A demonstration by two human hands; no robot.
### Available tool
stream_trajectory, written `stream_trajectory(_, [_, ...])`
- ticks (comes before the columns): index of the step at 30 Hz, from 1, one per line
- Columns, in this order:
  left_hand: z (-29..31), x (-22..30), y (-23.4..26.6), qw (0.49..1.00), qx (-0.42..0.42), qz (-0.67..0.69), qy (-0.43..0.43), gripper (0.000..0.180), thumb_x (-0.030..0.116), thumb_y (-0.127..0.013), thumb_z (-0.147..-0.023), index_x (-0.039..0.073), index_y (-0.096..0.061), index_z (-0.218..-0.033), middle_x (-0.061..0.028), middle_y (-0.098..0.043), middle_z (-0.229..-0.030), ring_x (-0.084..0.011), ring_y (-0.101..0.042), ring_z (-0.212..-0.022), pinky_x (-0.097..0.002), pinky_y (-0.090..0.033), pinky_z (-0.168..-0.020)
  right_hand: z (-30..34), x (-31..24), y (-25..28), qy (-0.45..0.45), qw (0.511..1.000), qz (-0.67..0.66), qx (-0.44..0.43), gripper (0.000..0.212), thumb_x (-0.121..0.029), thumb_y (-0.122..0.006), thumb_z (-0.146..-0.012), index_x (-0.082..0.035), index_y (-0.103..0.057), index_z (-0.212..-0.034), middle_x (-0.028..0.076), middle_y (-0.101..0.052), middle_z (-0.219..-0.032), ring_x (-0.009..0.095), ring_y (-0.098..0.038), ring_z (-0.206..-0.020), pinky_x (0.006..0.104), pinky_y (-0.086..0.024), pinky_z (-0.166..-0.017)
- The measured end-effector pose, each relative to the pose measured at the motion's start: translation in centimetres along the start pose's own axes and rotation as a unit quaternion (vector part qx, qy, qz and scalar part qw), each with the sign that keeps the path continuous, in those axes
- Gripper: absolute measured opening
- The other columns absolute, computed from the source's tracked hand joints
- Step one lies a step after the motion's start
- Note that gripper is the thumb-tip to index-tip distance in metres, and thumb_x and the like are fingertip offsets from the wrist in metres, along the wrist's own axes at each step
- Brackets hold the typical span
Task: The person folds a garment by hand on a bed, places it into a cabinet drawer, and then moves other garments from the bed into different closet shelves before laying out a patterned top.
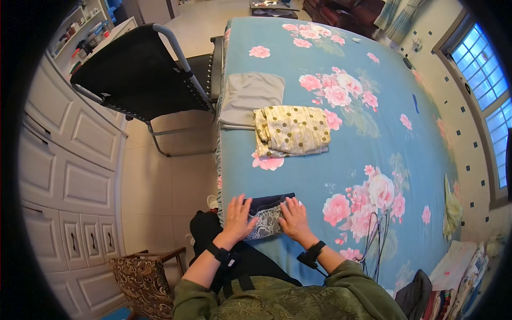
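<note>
The person is pressing both flat, open palms, left hand (238, 216) and right hand (294, 217), onto a small dark patterned garment (266, 213) at the bed's near edge; farther off, a dotted folded cloth (290, 129) and grey one (249, 96) are lying finished.

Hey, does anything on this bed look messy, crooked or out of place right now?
Nothing stands out. Both hands, left hand and right hand, press flat on a small patterned cloth at the bed's near edge. The dotted garment and grey garment lie neatly folded.
</note>
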State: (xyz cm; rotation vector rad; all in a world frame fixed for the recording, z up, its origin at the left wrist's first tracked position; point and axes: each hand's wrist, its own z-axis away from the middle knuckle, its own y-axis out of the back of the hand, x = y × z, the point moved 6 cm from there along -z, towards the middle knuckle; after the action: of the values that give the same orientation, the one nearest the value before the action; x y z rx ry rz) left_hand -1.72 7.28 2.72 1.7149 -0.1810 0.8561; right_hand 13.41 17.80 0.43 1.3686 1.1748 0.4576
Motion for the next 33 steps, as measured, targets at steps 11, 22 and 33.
stream_trajectory(11, [-1.8,-6.6,-3.5,0.996,-0.034,-0.084,0.018,0.047,0.024,-0.051,-0.076,0.006,-0.036,-0.117,-0.0125,-0.030,-0.125,-0.0362,-0.026,-0.115,-0.0476,-0.025,-0.091,-1.0,4.4,-3.2,-0.082,0.994,-0.066,-0.021,0.041,-0.020,-0.046,-0.077,-0.006,-0.040,-0.115,0.017,-0.031,-0.123,0.030,-0.028,-0.116,0.0440,-0.024,-0.092])
stream_trajectory(22, [0.7,1.6,-1.4,0.990,-0.085,-0.037,-0.107,0.031,0.012,-0.057,-0.067,0.004,-0.050,-0.095,-0.0115,-0.050,-0.083,-0.0296,-0.047,-0.081,-0.0385,-0.040,-0.070,4.1,10.7,-5.0,-0.367,0.807,-0.462,-0.020,0.030,-0.019,-0.052,-0.079,0.001,-0.049,-0.102,0.007,-0.056,-0.086,0.011,-0.054,-0.076,0.0216,-0.044,-0.063])
stream_trajectory(33, [0.4,6.0,-9.0,0.957,-0.194,-0.066,-0.206,0.029,0.021,-0.062,-0.064,0.019,-0.057,-0.092,-0.0048,-0.045,-0.105,-0.0293,-0.044,-0.088,-0.0397,-0.042,-0.071,0.8,10.8,-4.0,-0.292,0.861,-0.410,-0.068,0.023,-0.024,-0.059,-0.073,-0.002,-0.053,-0.077,-0.002,-0.050,-0.063,0.007,-0.044,-0.058,0.0224,-0.037,-0.051])
